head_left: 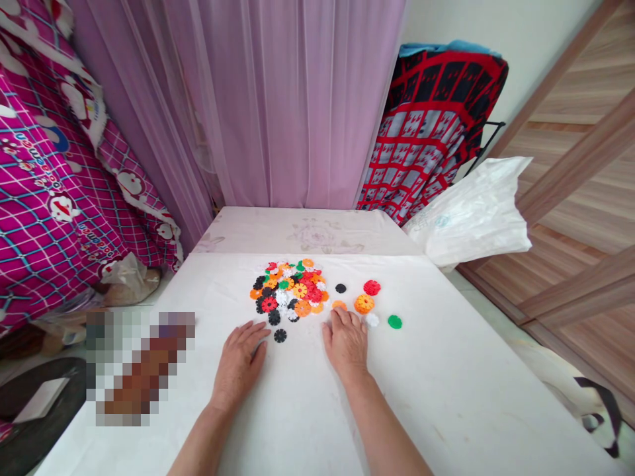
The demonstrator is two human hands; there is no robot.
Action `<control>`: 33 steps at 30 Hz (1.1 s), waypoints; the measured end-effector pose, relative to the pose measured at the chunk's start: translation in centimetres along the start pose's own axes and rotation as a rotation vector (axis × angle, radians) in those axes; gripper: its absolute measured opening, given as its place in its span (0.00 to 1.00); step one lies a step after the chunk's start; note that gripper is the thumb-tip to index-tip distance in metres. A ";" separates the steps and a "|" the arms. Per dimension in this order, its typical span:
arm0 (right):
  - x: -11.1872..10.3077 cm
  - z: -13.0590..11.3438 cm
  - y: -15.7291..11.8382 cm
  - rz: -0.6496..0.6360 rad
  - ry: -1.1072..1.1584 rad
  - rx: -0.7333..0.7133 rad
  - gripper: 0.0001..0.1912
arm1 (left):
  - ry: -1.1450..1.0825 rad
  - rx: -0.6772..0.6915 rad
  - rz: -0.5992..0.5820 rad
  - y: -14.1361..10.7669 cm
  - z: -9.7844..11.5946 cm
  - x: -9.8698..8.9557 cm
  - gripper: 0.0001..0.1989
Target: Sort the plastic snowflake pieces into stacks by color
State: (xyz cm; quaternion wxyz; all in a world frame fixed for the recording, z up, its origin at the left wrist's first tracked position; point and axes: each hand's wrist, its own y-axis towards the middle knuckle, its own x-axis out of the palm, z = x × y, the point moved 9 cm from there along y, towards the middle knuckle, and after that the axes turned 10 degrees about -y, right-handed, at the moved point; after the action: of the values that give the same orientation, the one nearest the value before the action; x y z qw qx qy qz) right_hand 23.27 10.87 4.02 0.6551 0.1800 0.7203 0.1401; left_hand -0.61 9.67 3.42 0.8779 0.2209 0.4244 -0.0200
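Note:
A mixed pile of notched plastic discs (288,291) in red, orange, black, white, yellow and green lies on the white-covered table (446,396). My left hand (241,357) rests flat near the pile's lower left, fingers apart, close to a loose black disc (280,336). Fingertips of my right hand (348,340) touch an orange disc (339,305), partly hidden by them; the palm is down with the fingers spread a little. Right of it lie orange discs (364,303), a white disc (372,320), red discs (372,287) and a green disc (395,322). A black disc (340,288) sits above.
Purple curtains (297,99) hang behind the table. A white plastic bag (476,215) stands at the right back edge, near a red and black patterned cloth (421,132). Pixelated blurring hides something at the table's left (143,370).

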 end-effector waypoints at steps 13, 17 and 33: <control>-0.1 0.8 0.3 0.026 -0.014 0.037 0.13 | -0.018 0.006 0.017 0.0 0.1 -0.1 0.15; -0.3 0.3 0.1 0.051 0.046 0.016 0.13 | -0.031 0.004 0.027 0.2 0.1 -0.1 0.15; -1.0 -1.4 -1.5 -0.022 0.391 -0.221 0.10 | -0.017 -0.016 0.028 0.7 -0.1 -0.2 0.14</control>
State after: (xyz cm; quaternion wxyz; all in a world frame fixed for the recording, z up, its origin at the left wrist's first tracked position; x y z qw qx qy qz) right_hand 21.81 9.09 4.44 0.5203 0.0686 0.8158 0.2431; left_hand -0.67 10.31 3.78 0.8835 0.2197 0.4137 -0.0063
